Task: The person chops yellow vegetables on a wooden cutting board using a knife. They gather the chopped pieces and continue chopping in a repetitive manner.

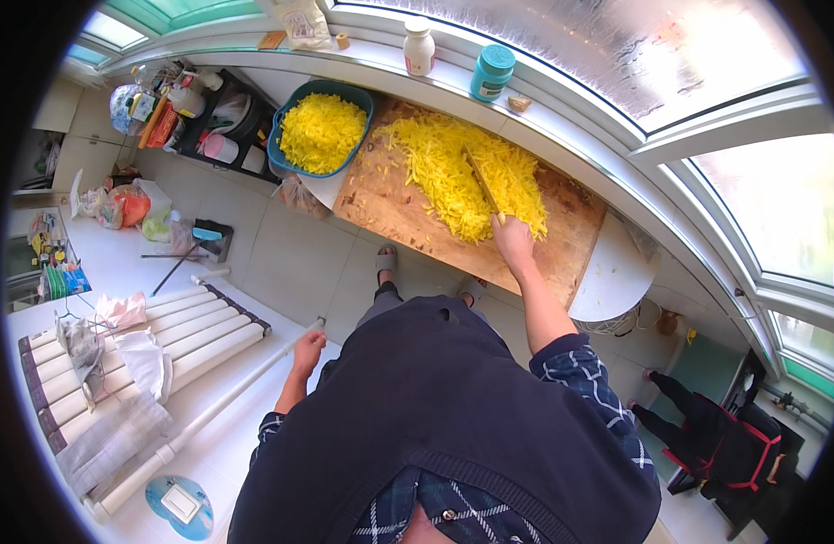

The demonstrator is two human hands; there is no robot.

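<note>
My right hand (pixel 513 243) grips the handle of a kitchen knife (pixel 481 179). Its blade lies in a wide heap of shredded yellow vegetable (pixel 434 160). The heap covers much of a large wooden cutting board (pixel 383 211), with loose shreds scattered around it. To the left of the board stands a blue plastic basin (pixel 275 146), piled with more yellow shreds (pixel 322 132). Away from the board, my left hand (pixel 310 348) hangs beside my body near a white pipe, fingers curled and nothing visible in it.
On the windowsill are a white bottle (pixel 419 49), a teal-lidded jar (pixel 493 71) and a paper-like bag (pixel 304 24). A black shelf rack (pixel 233 126) stands left of the basin. Behind me on the right is another person (pixel 719 435) in dark clothes. A radiator (pixel 165 353) with hung cloths is at left.
</note>
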